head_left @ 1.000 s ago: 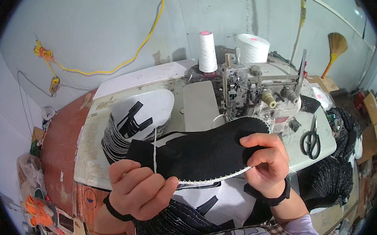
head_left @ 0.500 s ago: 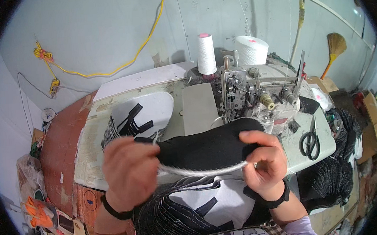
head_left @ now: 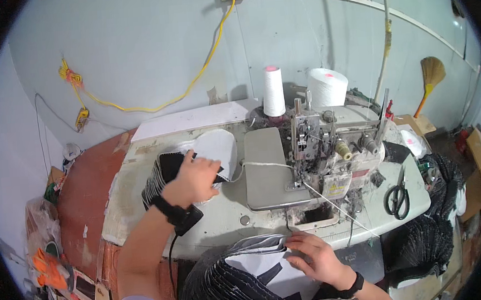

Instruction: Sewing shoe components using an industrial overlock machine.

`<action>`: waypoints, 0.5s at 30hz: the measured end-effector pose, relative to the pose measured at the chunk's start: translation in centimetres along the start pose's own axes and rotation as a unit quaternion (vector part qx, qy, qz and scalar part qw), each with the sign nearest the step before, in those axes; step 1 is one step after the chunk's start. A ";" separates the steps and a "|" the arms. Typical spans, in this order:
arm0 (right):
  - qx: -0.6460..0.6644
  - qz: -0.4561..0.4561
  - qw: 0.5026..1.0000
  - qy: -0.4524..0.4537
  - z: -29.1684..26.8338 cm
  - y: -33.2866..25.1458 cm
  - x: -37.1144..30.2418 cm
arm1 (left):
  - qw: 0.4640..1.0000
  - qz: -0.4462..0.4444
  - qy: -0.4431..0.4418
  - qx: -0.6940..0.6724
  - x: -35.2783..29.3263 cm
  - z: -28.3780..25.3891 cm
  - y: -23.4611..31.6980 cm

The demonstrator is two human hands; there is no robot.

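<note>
Grubby white tabletop (head_left: 223,215) w/ overlock sewing machine (head_left: 329,149), two thread cones behind, scissors (head_left: 397,197) at right. Left hand (head_left: 193,178) lies fingers-down on top black-and-white cut piece (head_left: 218,149) of stack at table's left, grip unclear. Right hand (head_left: 315,256) rests flat, fingers spread, on piece stack in lap (head_left: 243,272).

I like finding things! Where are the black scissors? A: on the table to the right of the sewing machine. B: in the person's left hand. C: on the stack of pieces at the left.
A: the scissors lie on the table, right of the sewing machine, away from both hands.
</note>
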State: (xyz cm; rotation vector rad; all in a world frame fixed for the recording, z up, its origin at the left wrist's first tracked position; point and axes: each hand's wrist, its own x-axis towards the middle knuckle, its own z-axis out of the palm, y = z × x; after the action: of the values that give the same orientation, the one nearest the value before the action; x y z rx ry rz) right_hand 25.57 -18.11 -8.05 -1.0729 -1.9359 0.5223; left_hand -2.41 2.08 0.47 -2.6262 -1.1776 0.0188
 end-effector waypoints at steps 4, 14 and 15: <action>0.013 -0.022 1.000 -0.016 0.2 0.1 -0.3 | 0.996 -0.052 -0.061 0.048 -0.6 4.2 -0.5; 0.012 -0.013 1.000 -0.014 0.1 0.0 -1.1 | 0.983 -0.093 0.100 0.124 -3.2 6.9 -2.2; 0.017 0.000 1.000 -0.016 0.0 0.2 -1.3 | 0.986 -0.119 0.008 0.118 -3.0 5.8 -1.1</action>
State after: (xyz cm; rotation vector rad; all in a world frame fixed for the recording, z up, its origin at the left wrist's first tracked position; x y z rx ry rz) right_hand 26.01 -19.05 -8.80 -1.0496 -1.9477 0.5737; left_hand -5.91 1.88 -5.14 -2.2656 -1.3844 0.0852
